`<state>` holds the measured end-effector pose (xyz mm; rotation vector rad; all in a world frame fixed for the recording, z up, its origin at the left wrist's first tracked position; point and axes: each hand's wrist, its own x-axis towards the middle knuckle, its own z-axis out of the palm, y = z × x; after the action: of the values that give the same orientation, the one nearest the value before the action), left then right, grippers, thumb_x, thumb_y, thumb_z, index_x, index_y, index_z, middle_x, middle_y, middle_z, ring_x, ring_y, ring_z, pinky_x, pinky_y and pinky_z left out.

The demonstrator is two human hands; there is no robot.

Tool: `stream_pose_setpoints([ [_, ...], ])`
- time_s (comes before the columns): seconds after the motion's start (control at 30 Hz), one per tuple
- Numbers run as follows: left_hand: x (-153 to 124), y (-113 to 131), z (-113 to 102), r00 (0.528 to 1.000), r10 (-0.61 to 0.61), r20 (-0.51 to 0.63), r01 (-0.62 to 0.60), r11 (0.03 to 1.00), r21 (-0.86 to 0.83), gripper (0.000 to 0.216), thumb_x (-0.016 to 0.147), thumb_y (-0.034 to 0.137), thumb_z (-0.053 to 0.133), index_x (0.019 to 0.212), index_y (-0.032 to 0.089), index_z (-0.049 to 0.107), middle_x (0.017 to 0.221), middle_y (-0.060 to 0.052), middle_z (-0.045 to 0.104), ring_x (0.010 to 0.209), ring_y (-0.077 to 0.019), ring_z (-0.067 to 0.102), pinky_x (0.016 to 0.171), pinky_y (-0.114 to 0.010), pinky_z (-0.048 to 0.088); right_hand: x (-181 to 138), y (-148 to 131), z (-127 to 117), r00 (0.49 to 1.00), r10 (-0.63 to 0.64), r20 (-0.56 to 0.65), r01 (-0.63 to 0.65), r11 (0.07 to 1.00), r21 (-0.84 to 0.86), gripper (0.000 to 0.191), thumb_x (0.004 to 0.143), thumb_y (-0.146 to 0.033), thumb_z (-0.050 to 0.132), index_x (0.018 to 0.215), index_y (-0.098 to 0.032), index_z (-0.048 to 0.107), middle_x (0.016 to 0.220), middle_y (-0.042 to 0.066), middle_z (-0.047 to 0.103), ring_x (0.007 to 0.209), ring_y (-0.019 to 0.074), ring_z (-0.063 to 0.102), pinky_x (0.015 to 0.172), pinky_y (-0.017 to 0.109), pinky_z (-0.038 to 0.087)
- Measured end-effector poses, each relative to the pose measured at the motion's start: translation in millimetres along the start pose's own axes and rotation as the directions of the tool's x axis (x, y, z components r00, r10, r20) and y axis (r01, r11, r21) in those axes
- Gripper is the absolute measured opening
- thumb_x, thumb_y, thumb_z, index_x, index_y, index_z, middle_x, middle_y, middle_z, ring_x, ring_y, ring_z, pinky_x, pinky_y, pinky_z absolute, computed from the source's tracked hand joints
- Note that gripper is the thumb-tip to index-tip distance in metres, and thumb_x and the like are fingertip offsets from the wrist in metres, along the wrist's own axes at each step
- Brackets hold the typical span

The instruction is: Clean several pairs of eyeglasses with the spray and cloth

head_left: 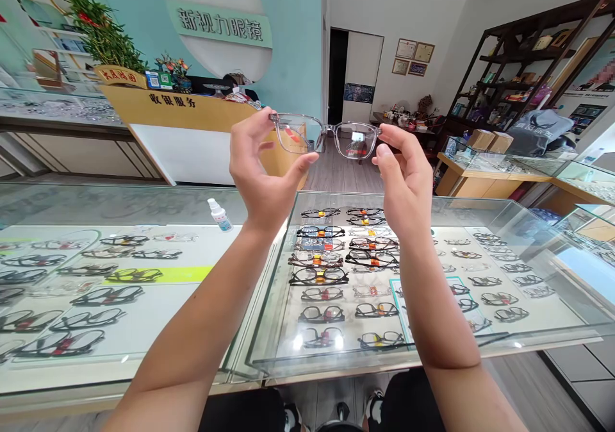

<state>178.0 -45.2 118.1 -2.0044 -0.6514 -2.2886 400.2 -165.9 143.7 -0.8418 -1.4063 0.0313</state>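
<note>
A pair of eyeglasses [355,140] with a clear greyish frame is held up in front of me, above the glass display case [355,356]. My left hand [259,163] grips its left end near the hinge, with the thumb stretched below the left lens. At the right end, my right hand [406,169] pinches the frame near the hinge between thumb and fingers. Red marks show on or through both lenses. The temples are mostly hidden. Several rows of eyeglasses [319,277] lie in the case beneath my hands.
A small white spray bottle [220,215] stands on the left glass counter [158,214]. Beyond are a cashier desk [192,143] with a plant [103,31], a dark shelf [519,54] and more glass cases [504,163] with boxes at the right.
</note>
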Motion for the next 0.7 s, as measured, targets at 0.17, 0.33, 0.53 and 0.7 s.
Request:
stream_pose_setpoints([
  [0.17, 1, -11, 4, 0.997, 0.006, 0.078, -0.003, 1.000, -0.028, 0.114, 0.082, 0.116, 0.041, 0.160, 0.032, 0.049, 0.162, -0.011, 0.068, 0.158, -0.0411, 0.060, 0.093, -0.062, 0.059, 0, -3, -1, 1.000, -0.013, 0.014, 0.013, 1.000, 0.010, 0.041, 0.112, -0.062, 0.061, 0.142, -0.038, 0.075, 0.151, 0.007, 0.073, 0.139, 0.0314, 0.070, 0.105, 0.054, 0.068],
  [0.33, 2, -11, 5, 0.992, -0.056, 0.114, 0.065, 0.995, -0.082, 0.112, 0.078, 0.113, 0.057, 0.158, 0.036, 0.051, 0.162, -0.011, 0.066, 0.154, -0.0431, 0.062, 0.095, -0.062, 0.062, 0, 4, 2, 0.999, -0.031, -0.029, 0.030, 0.999, -0.022, 0.042, 0.113, -0.063, 0.059, 0.142, -0.036, 0.074, 0.147, 0.008, 0.073, 0.135, 0.0305, 0.071, 0.103, 0.053, 0.067],
  [0.53, -1, -4, 6, 1.000, 0.013, 0.007, -0.013, 0.999, -0.042, 0.106, 0.075, 0.109, 0.065, 0.155, 0.040, 0.054, 0.160, -0.012, 0.065, 0.154, -0.0438, 0.062, 0.091, -0.061, 0.064, 1, 9, 4, 0.998, -0.009, -0.070, 0.008, 1.000, -0.009, 0.037, 0.114, -0.058, 0.058, 0.136, -0.036, 0.078, 0.137, 0.008, 0.077, 0.115, 0.0272, 0.077, 0.100, 0.052, 0.065],
  [0.7, -4, 7, 6, 0.999, -0.051, 0.009, 0.052, 0.997, -0.059, 0.101, 0.072, 0.103, 0.076, 0.154, 0.047, 0.055, 0.161, -0.010, 0.062, 0.156, -0.0427, 0.057, 0.097, -0.061, 0.061, 2, 11, 5, 0.994, 0.018, -0.106, -0.017, 1.000, 0.011, 0.036, 0.114, -0.056, 0.058, 0.133, -0.035, 0.080, 0.136, 0.007, 0.079, 0.113, 0.0254, 0.078, 0.098, 0.049, 0.066],
])
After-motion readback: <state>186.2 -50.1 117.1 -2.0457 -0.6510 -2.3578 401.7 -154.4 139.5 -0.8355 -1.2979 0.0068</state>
